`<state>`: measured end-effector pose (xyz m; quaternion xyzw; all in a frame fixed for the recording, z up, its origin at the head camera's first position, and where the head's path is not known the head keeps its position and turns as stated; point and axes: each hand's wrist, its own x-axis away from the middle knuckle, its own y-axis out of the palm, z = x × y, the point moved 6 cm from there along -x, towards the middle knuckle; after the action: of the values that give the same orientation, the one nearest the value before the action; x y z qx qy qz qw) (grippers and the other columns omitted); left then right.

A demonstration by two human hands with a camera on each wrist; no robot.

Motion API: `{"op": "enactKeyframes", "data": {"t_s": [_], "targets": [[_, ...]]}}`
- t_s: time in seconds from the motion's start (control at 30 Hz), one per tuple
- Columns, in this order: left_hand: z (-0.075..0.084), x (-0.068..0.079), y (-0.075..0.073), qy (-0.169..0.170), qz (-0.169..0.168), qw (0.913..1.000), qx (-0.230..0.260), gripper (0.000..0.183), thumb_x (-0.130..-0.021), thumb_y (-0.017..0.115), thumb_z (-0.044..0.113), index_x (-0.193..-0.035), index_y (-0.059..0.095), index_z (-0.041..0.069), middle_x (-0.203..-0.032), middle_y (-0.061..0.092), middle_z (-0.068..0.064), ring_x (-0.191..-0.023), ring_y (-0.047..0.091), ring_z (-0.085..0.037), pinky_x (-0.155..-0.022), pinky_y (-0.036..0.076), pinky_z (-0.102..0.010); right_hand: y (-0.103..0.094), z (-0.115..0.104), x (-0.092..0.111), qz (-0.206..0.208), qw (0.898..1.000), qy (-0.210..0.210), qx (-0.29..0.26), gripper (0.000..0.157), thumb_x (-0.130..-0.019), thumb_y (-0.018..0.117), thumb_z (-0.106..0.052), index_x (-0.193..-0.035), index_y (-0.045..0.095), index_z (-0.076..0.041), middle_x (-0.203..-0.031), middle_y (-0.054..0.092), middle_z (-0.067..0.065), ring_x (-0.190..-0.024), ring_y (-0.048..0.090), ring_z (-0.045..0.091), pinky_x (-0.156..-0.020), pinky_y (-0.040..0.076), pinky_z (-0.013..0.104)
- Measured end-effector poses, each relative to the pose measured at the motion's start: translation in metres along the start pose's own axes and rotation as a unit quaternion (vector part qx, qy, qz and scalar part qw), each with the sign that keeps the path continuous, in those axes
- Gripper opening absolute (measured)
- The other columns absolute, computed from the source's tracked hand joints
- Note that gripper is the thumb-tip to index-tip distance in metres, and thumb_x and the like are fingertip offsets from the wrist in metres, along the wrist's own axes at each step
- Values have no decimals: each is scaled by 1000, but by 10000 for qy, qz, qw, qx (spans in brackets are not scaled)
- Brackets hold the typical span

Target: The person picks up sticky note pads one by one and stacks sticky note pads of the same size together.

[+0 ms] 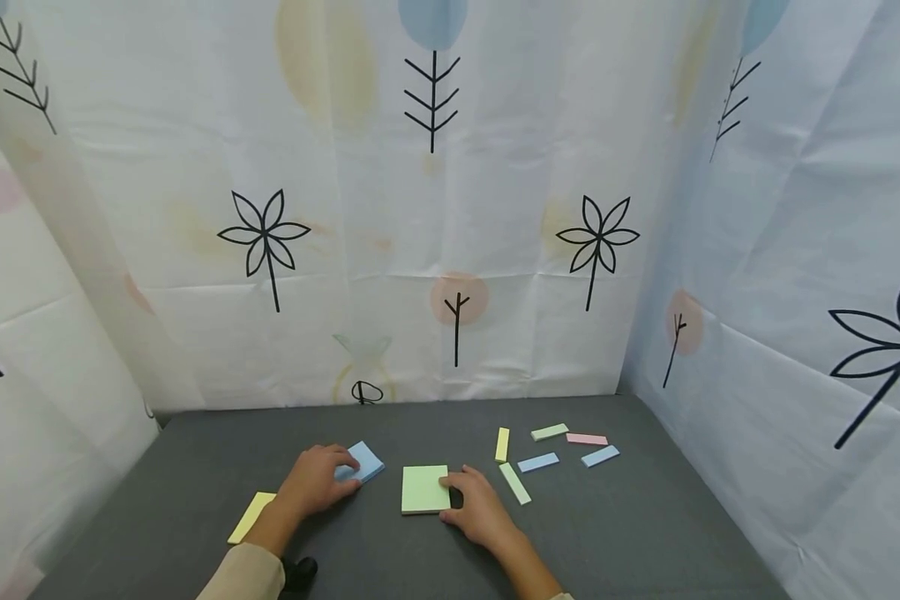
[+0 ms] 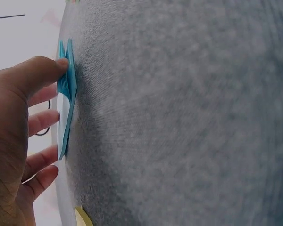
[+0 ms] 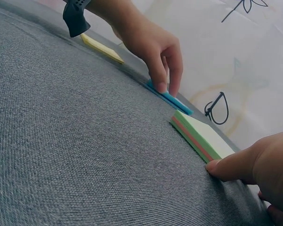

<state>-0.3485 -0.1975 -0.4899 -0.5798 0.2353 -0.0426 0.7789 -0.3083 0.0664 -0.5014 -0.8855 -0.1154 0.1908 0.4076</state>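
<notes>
My left hand [image 1: 311,482] pinches a blue sticky note pad [image 1: 369,461] between thumb and fingers, left of centre on the grey table. In the left wrist view the thumb presses the near edge of this blue pad [image 2: 72,89], and its upper sheets stand apart from the lower ones at one end. My right hand [image 1: 482,510] grips the right side of a square green sticky note pad [image 1: 423,490], index finger at the upper part and thumb at the lower corner. The right wrist view shows a pinkish layer within the green pad's side [image 3: 191,136].
A yellow pad [image 1: 249,518] lies partly behind my left forearm. To the right are several narrow strips, among them a yellow strip [image 1: 502,445], a pink strip [image 1: 587,439], a blue strip [image 1: 537,462] and a green strip [image 1: 514,483]. Patterned white curtains [image 1: 495,333] enclose the grey table [image 1: 607,533].
</notes>
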Motion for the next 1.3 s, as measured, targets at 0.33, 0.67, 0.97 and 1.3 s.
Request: {"op": "enactKeyframes", "data": {"t_s": [0.33,0.67,0.97,1.3], "targets": [[-6,1,-1,-162,37,9995,273,26,-75,82,36,-93,75,19,-104,69,-3,-101,62,-32,-89,44,-57,0,0,-1,-10,10000,24,-16,46,-72,85,-11,-115,69,-4,-121,65,14,-127,45,42,-99,39,55],[-10,7,-3,-328,-26,9995,23,39,-76,77,51,-100,75,20,-113,67,-3,-105,60,-33,-85,44,-58,2,1,0,-26,10000,13,1,46,-72,85,-12,-115,69,-5,-121,64,14,-127,46,41,-99,39,54],[-27,16,-4,-1225,-270,9917,-277,61,-74,75,56,-115,71,10,-125,60,-15,-114,51,-42,-87,37,-64,4,3,0,-3,10000,17,6,46,-72,85,-12,-115,69,-5,-120,65,14,-127,46,42,-99,39,54],[-33,18,-2,-1844,-225,9822,271,54,-70,84,44,-107,69,7,-125,59,-21,-115,48,-46,-86,35,-65,3,3,0,-57,10000,20,-49,46,-72,85,-11,-115,69,-5,-120,65,14,-127,45,42,-99,39,55]]}}
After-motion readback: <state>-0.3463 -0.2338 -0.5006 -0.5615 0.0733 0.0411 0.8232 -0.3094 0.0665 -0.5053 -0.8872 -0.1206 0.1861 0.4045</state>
